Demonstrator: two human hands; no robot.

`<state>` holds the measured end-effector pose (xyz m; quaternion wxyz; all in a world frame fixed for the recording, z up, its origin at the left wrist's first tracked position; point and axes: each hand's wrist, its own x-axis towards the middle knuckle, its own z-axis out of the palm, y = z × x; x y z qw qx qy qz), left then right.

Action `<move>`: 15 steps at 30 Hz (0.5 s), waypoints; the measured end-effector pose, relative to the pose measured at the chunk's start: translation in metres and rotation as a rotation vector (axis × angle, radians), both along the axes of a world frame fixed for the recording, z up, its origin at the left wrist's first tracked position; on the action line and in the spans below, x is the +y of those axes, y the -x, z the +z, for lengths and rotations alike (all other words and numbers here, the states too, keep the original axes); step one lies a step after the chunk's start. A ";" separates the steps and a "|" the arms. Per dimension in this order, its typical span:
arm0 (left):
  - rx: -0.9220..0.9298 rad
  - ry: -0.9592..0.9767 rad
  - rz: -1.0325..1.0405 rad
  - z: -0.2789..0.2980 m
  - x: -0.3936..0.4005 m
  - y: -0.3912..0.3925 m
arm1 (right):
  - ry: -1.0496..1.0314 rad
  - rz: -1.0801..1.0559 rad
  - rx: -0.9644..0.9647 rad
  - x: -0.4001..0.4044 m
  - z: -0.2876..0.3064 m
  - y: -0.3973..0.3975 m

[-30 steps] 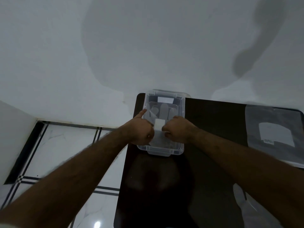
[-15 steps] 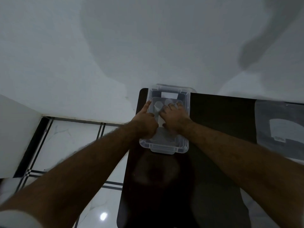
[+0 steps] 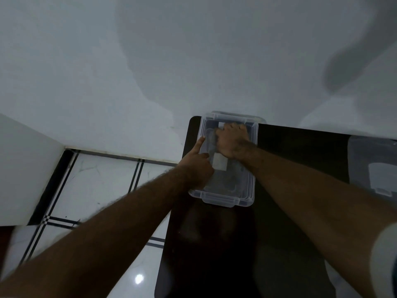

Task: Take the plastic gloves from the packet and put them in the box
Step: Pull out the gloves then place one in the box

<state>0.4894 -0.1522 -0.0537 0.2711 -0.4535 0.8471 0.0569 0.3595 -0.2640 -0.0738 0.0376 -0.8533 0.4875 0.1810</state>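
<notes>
A clear plastic box [image 3: 223, 200] stands at the far left corner of the dark table [image 3: 214, 254]. Folded translucent plastic gloves [image 3: 219, 162] with a white paper label lie inside it. My right hand [image 3: 232, 140] lies palm down on the gloves at the far end of the box, fingers spread. My left hand [image 3: 197, 166] is at the box's left wall, index finger stretched along the rim, the thumb and curled fingers on the near part of the gloves. The gloves' far part is hidden under my right hand.
A translucent packet [image 3: 373, 166] with a white label lies at the table's right edge, partly cut off. A white wall rises right behind the box. White floor tiles [image 3: 96, 186] with dark lines lie left of the table, past its left edge.
The gloves have gone from pinched between both hands above the box to lying inside it. My right hand has slid to the far end and flattened on them.
</notes>
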 end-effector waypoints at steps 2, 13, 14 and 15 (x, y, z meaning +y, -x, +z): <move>0.001 -0.006 0.000 0.002 0.000 0.001 | -0.002 -0.067 -0.101 -0.001 -0.005 0.001; 0.038 0.010 0.016 0.005 0.005 0.001 | -0.048 -0.211 -0.272 0.002 -0.001 -0.003; 0.064 0.027 0.023 0.007 0.006 0.000 | -0.060 -0.214 -0.293 0.007 0.002 0.004; 0.087 0.050 0.037 0.009 0.007 -0.002 | -0.077 -0.213 -0.316 0.012 0.008 0.013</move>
